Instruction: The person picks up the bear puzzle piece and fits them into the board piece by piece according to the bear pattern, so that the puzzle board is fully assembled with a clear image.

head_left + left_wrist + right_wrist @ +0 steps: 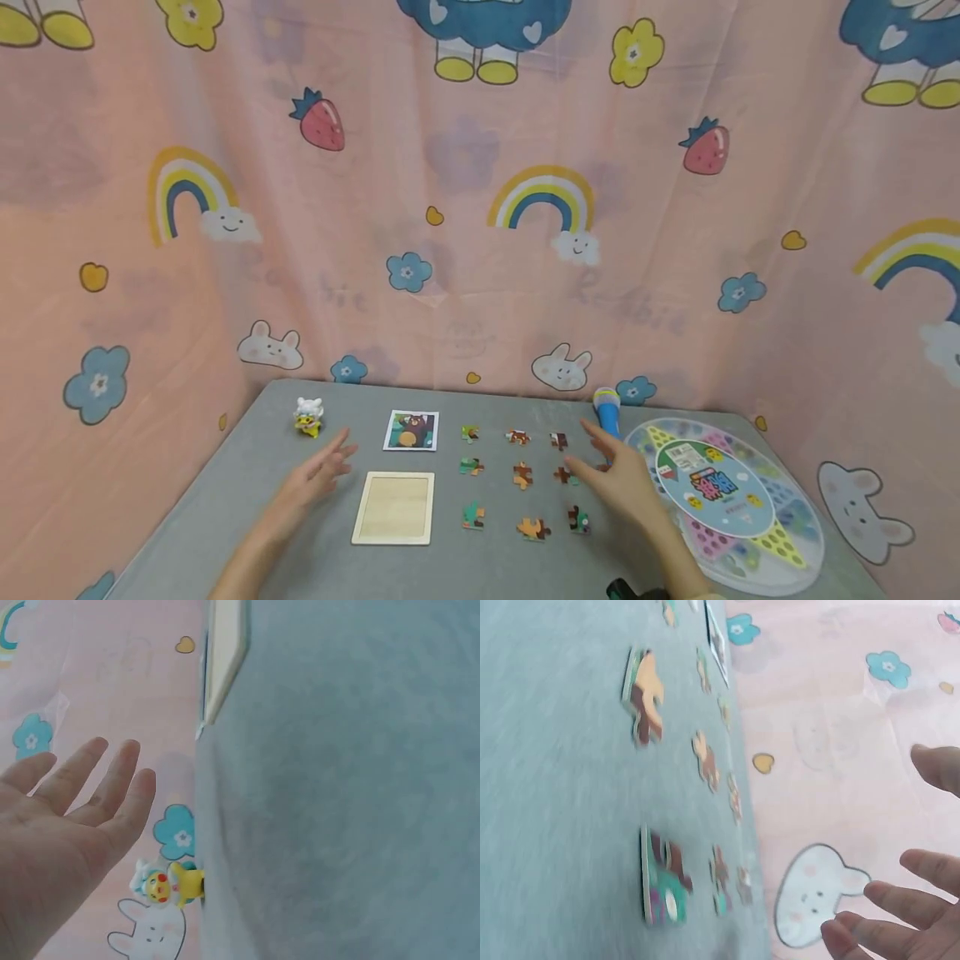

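Observation:
My left hand (317, 477) hovers over the table's left side, fingers spread and holding nothing. A shallow pale wooden puzzle tray (393, 508) lies to its right, bare inside. Behind the tray is a square picture card (411, 431) with a brown bear. Loose jigsaw pieces lie apart in rows, among them a green one (473, 516), an orange-brown one (533, 528) and a dark green one (667, 881). My right hand (621, 482), also empty with fingers apart, is above the table beside the right column of pieces, partly covering one piece (562, 475).
A small yellow figurine with a white hat (308, 417) stands at the back left. On the right lie a blue toy microphone (607, 408) and a large round game board in clear packaging (795, 508). A black object (622, 590) shows at the front edge. A patterned pink curtain (465, 317) hangs behind the table.

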`<state>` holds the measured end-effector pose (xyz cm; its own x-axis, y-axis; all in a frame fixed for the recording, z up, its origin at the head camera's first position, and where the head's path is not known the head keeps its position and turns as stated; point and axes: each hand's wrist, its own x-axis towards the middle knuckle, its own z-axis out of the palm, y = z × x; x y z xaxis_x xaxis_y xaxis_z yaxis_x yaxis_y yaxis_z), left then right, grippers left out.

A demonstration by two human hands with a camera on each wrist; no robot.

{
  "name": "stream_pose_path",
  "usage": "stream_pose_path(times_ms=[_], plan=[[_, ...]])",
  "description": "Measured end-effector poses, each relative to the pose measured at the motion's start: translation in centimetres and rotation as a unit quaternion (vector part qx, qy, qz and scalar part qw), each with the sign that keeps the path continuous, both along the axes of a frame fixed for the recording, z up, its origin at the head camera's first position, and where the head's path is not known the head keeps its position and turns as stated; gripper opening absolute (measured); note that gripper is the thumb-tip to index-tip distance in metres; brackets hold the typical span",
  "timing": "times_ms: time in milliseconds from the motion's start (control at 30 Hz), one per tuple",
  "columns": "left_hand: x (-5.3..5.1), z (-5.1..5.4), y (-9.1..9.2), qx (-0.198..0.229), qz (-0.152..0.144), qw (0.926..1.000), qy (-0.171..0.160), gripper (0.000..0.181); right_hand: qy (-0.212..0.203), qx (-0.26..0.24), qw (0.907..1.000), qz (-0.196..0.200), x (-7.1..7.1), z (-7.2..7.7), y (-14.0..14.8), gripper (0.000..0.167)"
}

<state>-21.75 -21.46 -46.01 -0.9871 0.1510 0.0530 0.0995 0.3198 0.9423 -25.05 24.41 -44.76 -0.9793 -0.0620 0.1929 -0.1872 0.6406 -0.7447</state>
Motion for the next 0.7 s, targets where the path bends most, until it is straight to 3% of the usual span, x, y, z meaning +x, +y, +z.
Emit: stream_pose_path(times_ms=[200,367,567,700], plan=[[-0.7,-1.4,0.6,-0.065,0.015,0.9971,-0.035,0.074,0.008,-0.024,0.9996,0.015,-1.9,-0.2,-1.7,0.072],[-1.3,-1.9,-0.1,-0.040,-0.032,0.9981,-0.035,0.081,0.025,-0.025,0.9989,0.031,-3.4,-0.2,-2.9,0.068],[-1.4,-3.2,-0.9,-0.103,-0.089,0.9903,-0.031,0.088,0.050,-0.040,0.9963,0.057,-5.3,-0.9,-4.2,0.060],[-1.5,-4.0,-1.0,-0.097,-0.099,0.9890,-0.051,0.092,0.052,-0.055,0.9950,0.065,-6.5,-1.4,-4.8,0.057]])
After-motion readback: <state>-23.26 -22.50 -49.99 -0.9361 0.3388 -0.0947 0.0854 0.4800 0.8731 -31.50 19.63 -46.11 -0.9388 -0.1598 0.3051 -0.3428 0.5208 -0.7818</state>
